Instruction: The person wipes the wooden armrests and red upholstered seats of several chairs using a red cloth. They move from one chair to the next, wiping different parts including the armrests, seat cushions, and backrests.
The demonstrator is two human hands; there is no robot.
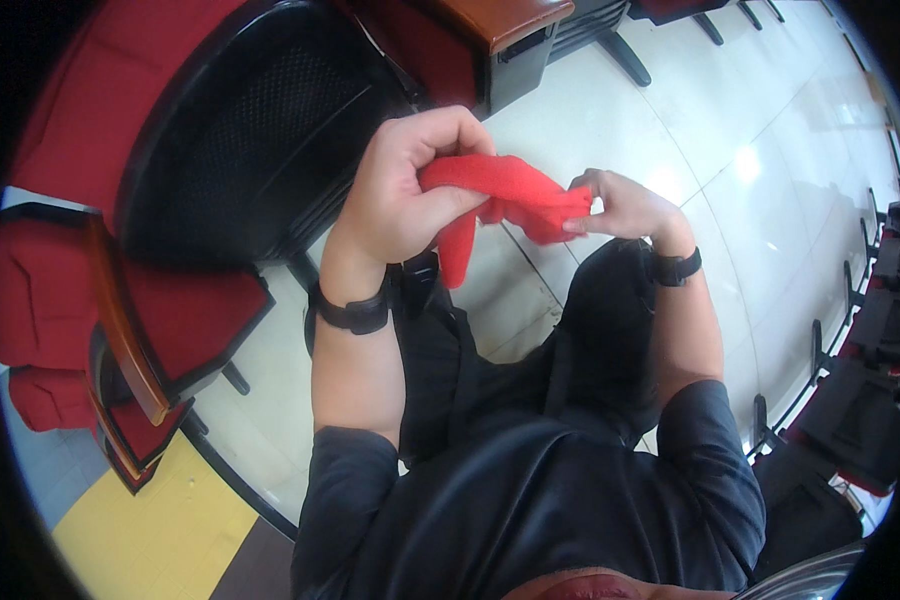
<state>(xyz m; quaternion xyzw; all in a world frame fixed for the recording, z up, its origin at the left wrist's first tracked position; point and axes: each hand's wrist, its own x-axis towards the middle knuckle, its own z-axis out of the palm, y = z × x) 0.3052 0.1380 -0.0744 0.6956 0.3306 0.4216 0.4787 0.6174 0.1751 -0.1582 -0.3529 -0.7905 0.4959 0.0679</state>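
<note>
A piece of soft red cloth (517, 184), its exact kind unclear, is held in the air between my two hands, above my knees. My left hand (420, 180) grips its left part between thumb and fingers, and one narrow rounded end hangs down below that thumb. The right end, bunched up, is pinched between the thumb and fingers of my right hand (626, 206). Part of the cloth is folded over itself, and my left fingers are partly hidden behind it. Each wrist wears a black band.
Red upholstered seats (180, 322) with wooden armrests (124, 322) stand at the left. A black-backed seat (270, 127) is close beside my left hand. Another wooden armrest (495, 22) juts in at the top. Dark seats (855, 405) line the right side of the tiled floor (720, 135).
</note>
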